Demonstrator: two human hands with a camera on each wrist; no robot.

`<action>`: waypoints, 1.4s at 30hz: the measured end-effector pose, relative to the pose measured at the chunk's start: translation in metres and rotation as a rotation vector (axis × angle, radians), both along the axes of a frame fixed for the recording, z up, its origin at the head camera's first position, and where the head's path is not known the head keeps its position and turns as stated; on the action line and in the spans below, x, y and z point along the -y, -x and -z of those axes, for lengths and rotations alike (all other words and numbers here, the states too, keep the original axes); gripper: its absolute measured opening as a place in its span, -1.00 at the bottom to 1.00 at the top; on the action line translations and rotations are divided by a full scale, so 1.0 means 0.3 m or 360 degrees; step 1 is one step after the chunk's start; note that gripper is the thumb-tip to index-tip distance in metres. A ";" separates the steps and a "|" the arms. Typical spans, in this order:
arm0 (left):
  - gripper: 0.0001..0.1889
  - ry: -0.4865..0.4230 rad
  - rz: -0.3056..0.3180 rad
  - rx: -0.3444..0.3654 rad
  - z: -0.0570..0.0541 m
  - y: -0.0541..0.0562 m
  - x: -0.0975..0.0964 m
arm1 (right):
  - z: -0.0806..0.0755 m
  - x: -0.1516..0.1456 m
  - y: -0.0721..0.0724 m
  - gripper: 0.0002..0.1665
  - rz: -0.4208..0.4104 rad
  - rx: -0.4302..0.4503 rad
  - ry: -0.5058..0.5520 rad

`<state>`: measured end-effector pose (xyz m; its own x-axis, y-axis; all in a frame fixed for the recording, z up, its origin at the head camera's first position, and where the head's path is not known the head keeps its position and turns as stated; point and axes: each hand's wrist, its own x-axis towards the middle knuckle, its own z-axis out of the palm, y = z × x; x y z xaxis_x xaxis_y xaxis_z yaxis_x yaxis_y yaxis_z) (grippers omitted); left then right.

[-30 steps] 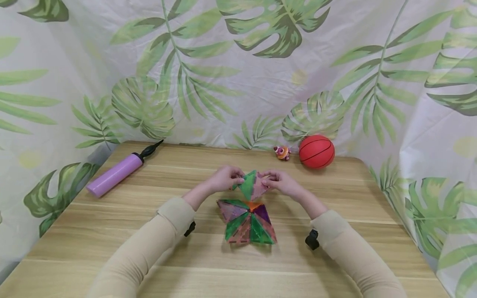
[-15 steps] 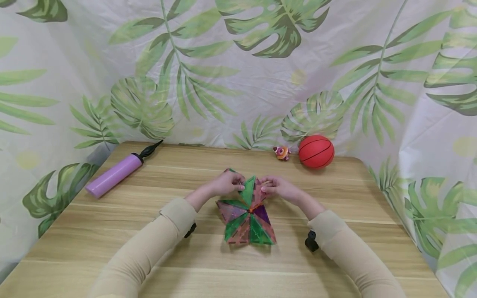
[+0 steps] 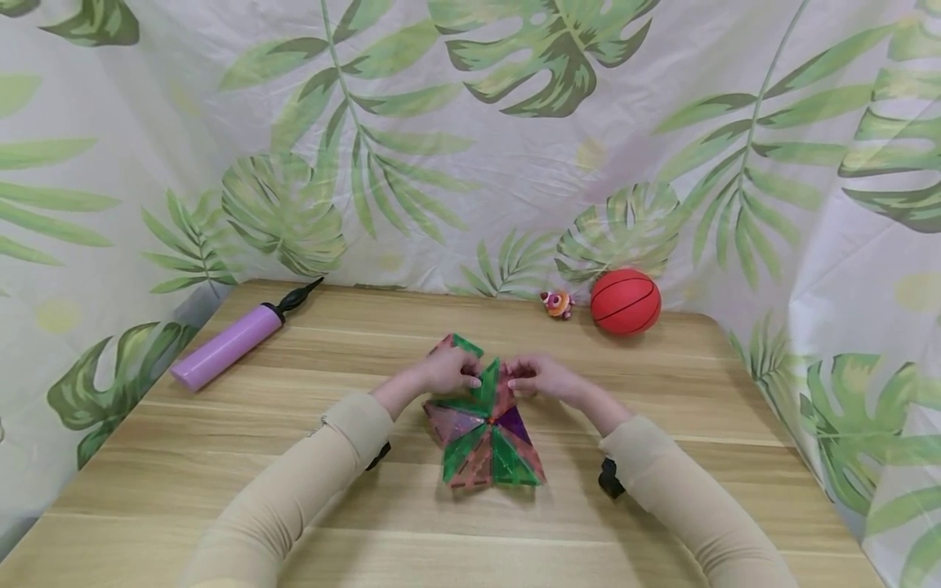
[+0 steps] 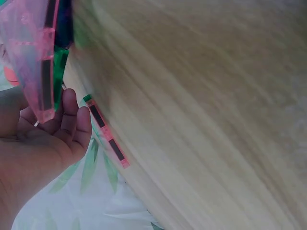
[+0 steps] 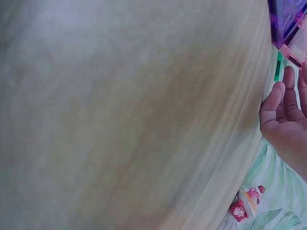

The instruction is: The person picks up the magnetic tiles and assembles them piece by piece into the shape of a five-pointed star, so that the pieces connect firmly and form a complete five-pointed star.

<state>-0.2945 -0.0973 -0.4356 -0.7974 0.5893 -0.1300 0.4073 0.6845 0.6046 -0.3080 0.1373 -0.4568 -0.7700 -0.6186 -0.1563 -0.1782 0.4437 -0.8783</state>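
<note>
Translucent magnetic tiles form a star-like shape (image 3: 470,461) in green, pink and purple, raised toward its middle, at the table's centre. On its far side stands a joined pair of pointed tiles, one green (image 3: 488,390) and one pink (image 3: 503,400). My left hand (image 3: 450,370) pinches the green tile's side with thumb and fingers. From the other side my right hand (image 3: 542,378) pinches the pink one. Just behind the left hand, another pink-and-green tile piece (image 3: 468,345) lies on the table, partly covered by that hand; its edge (image 4: 108,132) shows in the left wrist view.
A purple hand pump (image 3: 231,345) with a black nozzle lies at the table's left. Near the back edge are a red ball (image 3: 626,301) with black lines and a small toy figure (image 3: 557,305). A leaf-print cloth (image 3: 412,163) hangs behind the wooden table (image 3: 353,523).
Both hands have brought the green-and-pink pair down and nearer, from behind the star shape to right against it. The orange part there is now mostly covered. The piece behind the left hand has come into view.
</note>
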 end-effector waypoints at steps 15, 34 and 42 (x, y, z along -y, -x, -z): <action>-0.89 -0.0070 0.0051 -0.0093 0.017 0.006 0.029 | -0.029 0.000 -0.026 -0.60 -0.0028 -0.0170 -0.0112; -0.11 0.0022 -0.0056 -0.0296 0.084 0.156 0.175 | -0.085 0.065 -0.278 -0.29 -0.0277 -0.0872 -0.0438; -0.08 0.0151 -0.0089 -0.0307 0.090 0.146 0.160 | -0.070 0.067 -0.304 -0.34 -0.0286 -0.0888 -0.0431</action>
